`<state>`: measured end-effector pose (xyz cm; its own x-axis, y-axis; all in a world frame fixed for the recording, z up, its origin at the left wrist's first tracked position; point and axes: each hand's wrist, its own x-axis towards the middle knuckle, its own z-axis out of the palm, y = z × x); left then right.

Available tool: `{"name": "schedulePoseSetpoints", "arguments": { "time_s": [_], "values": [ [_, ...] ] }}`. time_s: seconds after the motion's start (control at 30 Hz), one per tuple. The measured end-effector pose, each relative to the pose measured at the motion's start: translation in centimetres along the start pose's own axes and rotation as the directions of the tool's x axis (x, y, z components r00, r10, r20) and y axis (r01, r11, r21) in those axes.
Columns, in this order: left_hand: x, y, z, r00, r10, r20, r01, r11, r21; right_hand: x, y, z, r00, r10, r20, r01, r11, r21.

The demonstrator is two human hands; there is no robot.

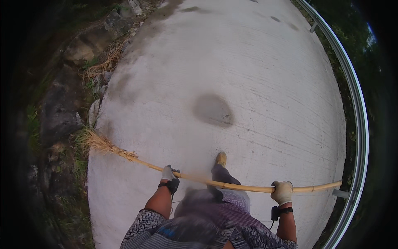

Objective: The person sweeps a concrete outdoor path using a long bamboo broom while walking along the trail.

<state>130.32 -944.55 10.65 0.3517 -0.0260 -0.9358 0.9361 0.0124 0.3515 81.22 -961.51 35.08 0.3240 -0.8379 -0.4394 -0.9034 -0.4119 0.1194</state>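
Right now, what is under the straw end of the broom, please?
The broom's straw end crosses the edge of the road, with grass nearby; the ground directly beneath is covered.

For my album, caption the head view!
Left hand and right hand, gloved, hold a yellow bamboo broom over pale concrete.

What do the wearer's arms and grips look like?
Left grip and right grip: off-white gloves with darker patches. Each wrist: black strap and box, thin cable. Sleeves: dark-and-pale pattern, forearms bare below.
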Motion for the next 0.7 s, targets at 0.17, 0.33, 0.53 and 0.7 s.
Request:
{"name": "schedulePoseSetpoints", "arguments": {
  "time_s": [0.17,0.33,0.53,0.7],
  "values": [
    [-1.9,-1.2,-0.2,0.997,-0.057,-0.054,0.045,0.980,-0.195,11.0,1.8,-7.4,0.979,-0.199,-0.047,0.196,0.978,-0.065],
    [-3.7,-0.9,0.9,0.973,-0.168,-0.156,0.092,0.910,-0.405,21.3,-1.4,-15.3,0.913,-0.401,-0.071,0.381,0.904,-0.195],
    [1.0,0.2,2.6,0.927,-0.296,-0.231,0.175,0.884,-0.434,30.1,-7.6,-22.3,0.830,-0.547,-0.111,0.499,0.816,-0.292],
    [10.0,2.4,7.0,1.000,-0.015,0.008,0.014,0.994,0.108,36.3,-11.4,-27.1,0.857,-0.497,-0.134,0.431,0.835,-0.341]
  ]
}}
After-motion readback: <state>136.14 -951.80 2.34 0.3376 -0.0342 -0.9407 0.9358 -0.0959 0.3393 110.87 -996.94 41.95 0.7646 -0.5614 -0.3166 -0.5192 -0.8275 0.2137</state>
